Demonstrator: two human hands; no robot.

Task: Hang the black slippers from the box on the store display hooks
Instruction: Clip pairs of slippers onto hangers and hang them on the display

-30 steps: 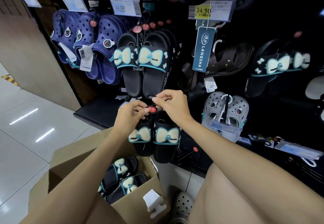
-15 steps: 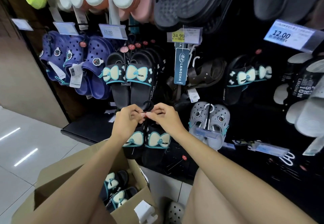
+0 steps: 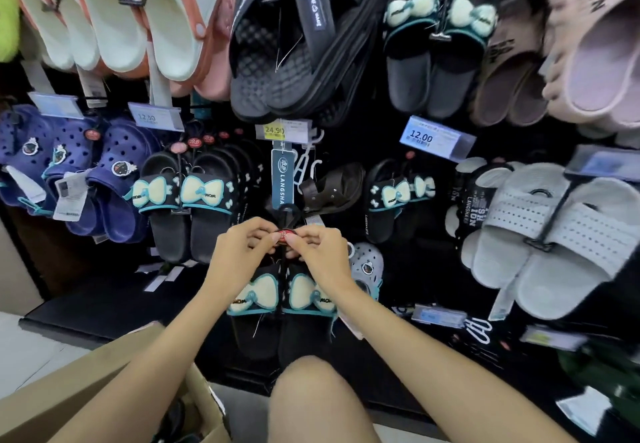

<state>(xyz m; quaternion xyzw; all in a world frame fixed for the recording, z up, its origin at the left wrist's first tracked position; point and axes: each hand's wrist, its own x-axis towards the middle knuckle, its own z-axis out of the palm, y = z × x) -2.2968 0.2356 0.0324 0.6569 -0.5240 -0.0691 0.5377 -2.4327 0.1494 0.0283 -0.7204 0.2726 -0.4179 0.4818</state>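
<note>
A pair of black slippers (image 3: 281, 295) with cream bows and teal trim hangs below my hands, in front of the dark display wall. My left hand (image 3: 239, 255) and my right hand (image 3: 320, 257) both pinch the pair's hanger top with its red round tag (image 3: 284, 236), where a black hook curls upward. Several identical black bow slippers (image 3: 188, 196) hang on a display hook up and to the left. The cardboard box (image 3: 86, 394) stands at the lower left, its inside mostly out of view.
Blue clogs (image 3: 65, 172) hang at the left, white and orange clogs (image 3: 114, 20) above them. Black sandals (image 3: 287, 37), grey slides (image 3: 540, 234) and price tags (image 3: 434, 139) fill the wall. A small grey clog (image 3: 367, 266) hangs behind my right hand. My knee (image 3: 311, 404) is at the bottom.
The view has tilted upward, showing higher rows of shoes and less of the box. My hands with the pair have risen slightly toward the wall; both keep pinching the hanger top.
</note>
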